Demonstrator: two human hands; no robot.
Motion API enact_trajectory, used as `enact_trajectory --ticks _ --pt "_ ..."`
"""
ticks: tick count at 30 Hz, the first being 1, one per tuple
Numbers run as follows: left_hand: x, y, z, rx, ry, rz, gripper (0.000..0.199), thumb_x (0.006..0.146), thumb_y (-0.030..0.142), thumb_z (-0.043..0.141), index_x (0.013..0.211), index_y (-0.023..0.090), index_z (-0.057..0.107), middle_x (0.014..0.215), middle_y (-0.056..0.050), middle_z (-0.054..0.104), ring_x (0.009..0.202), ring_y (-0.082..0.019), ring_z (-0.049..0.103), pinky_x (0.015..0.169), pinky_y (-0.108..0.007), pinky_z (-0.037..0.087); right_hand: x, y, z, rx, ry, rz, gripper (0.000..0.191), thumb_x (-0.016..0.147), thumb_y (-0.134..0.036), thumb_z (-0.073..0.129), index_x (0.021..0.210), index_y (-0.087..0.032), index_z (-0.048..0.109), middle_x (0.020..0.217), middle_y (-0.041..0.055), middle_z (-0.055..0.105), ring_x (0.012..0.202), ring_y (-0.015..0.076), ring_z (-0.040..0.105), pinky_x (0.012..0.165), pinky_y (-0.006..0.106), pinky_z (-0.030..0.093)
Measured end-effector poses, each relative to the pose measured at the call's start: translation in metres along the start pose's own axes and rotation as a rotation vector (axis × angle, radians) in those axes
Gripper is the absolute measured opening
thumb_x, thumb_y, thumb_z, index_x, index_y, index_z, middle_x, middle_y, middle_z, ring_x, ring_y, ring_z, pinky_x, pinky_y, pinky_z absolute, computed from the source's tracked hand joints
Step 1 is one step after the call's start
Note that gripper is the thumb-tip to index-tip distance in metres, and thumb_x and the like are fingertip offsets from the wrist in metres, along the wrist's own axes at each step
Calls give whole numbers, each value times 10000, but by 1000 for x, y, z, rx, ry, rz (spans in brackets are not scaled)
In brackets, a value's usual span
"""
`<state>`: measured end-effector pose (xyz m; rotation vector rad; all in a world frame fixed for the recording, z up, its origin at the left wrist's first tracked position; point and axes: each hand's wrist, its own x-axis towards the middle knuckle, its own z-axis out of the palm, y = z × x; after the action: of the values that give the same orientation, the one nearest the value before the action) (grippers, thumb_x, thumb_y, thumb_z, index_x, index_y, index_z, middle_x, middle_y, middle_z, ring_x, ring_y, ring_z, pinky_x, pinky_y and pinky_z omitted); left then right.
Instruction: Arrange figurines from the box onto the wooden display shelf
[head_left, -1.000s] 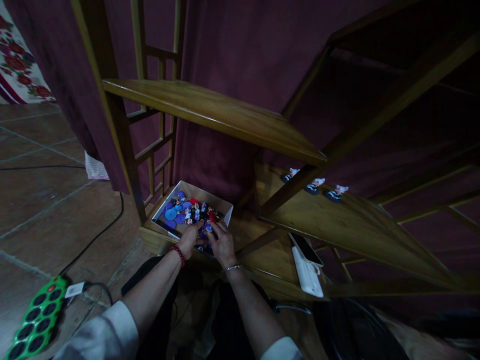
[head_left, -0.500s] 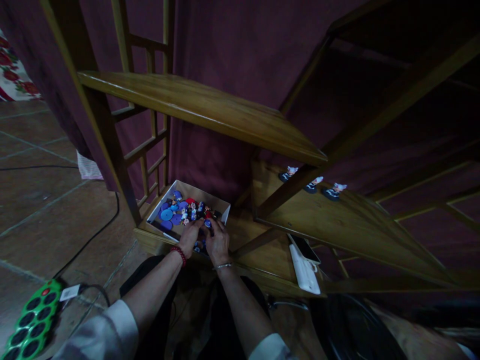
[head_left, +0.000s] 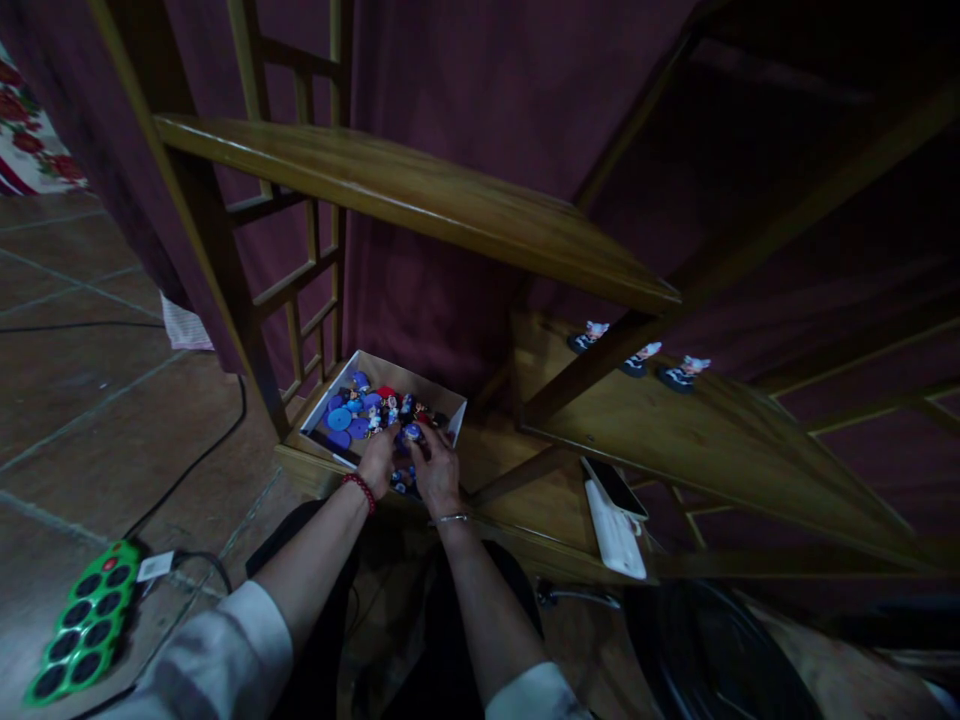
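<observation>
A white-walled cardboard box (head_left: 442, 398) stands on the lower shelf, holding small toy figurines (head_left: 391, 408) and round blue discs (head_left: 340, 419). Both hands are over its near right part. A small figurine part with a round blue top (head_left: 412, 432) is pinched in the fingers of my right hand (head_left: 439, 472). Close against it from the left is my left hand (head_left: 379, 462), its fingers pressed together; whatever they hold is hidden. More small dark blue pieces (head_left: 405, 478) show between the wrists.
Three figurines on dark bases, one of them at the right (head_left: 684, 374), stand on the raised wooden shelf (head_left: 570, 410). A phone (head_left: 613, 488) lies over a white object (head_left: 615, 535). Overhead is a wooden board (head_left: 420, 200). A green power strip (head_left: 86, 625) lies on the floor; a black stool (head_left: 712, 650) is at right.
My hands stay over the box, with the blue-topped part still between them. My left fingers have drawn slightly away from it. The whole view has shifted a little.
</observation>
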<state>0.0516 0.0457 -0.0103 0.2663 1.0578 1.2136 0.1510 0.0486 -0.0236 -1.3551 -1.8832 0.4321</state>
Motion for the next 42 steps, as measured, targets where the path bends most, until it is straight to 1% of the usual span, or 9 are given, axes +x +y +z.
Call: enact_trajectory --ticks 5,10,13,17,21,24,29,34,42 --pt "-2 5 -1 -33 61 28 116 763 241 469 733 144 524 554 -5 558 467 -112 528 452 -216 418 -2 1 0 18 -34 3 326 778 -200 511 1098 -214 571 1068 71 606 995 190 549 894 334 433" --pt "-4 7 -1 -10 122 37 73 768 203 469 733 151 507 537 10 537 437 -101 502 476 -229 435 -3 -3 -2 -2 -68 -22 440 737 -173 541 1172 -231 520 1127 64 575 1032 190 528 897 331 437" --pt "-5 6 0 14 156 38 67 763 207 489 711 165 500 516 23 501 441 -102 499 479 -230 435 -3 -3 -4 -13 -67 -19 430 747 -183 533 1175 -224 518 1132 69 570 1052 193 516 915 340 424" --pt "-5 4 0 57 144 19 110 764 234 495 678 166 507 525 13 499 462 -106 496 497 -242 445 -2 -3 -6 -13 -62 -14 387 767 -183 511 1149 -239 535 1121 56 577 1048 185 519 927 341 412" --pt "-4 3 0 97 169 29 96 758 230 504 684 172 522 463 53 397 407 -94 426 477 -237 434 0 -3 -6 -17 -74 -17 341 763 -166 508 1089 -243 575 1070 43 604 1012 177 540 899 318 432" --pt "-4 3 0 122 175 37 96 763 225 496 694 170 533 454 56 373 404 -97 420 466 -234 432 1 -2 -6 -27 -76 -19 334 757 -163 512 1075 -242 581 1068 44 608 1002 180 546 890 322 438" --pt "-5 4 2 144 183 32 95 779 207 464 746 167 543 466 49 402 419 -101 440 474 -240 445 1 1 -3 -47 -87 -18 346 747 -154 522 1078 -236 582 1070 56 604 1004 192 544 880 336 444" --pt "-5 4 2 141 167 41 97 760 179 478 820 161 552 532 15 496 540 -138 539 531 -268 477 1 2 -1 -61 -84 -28 360 742 -141 523 1080 -252 577 1093 46 590 1024 191 531 887 337 438" --pt "-8 5 3 129 152 39 79 738 191 504 779 147 556 584 -8 549 528 -134 546 513 -265 472 0 -1 -4 -85 -65 -24 309 776 -170 500 1071 -222 577 1050 62 605 972 197 549 865 334 442"
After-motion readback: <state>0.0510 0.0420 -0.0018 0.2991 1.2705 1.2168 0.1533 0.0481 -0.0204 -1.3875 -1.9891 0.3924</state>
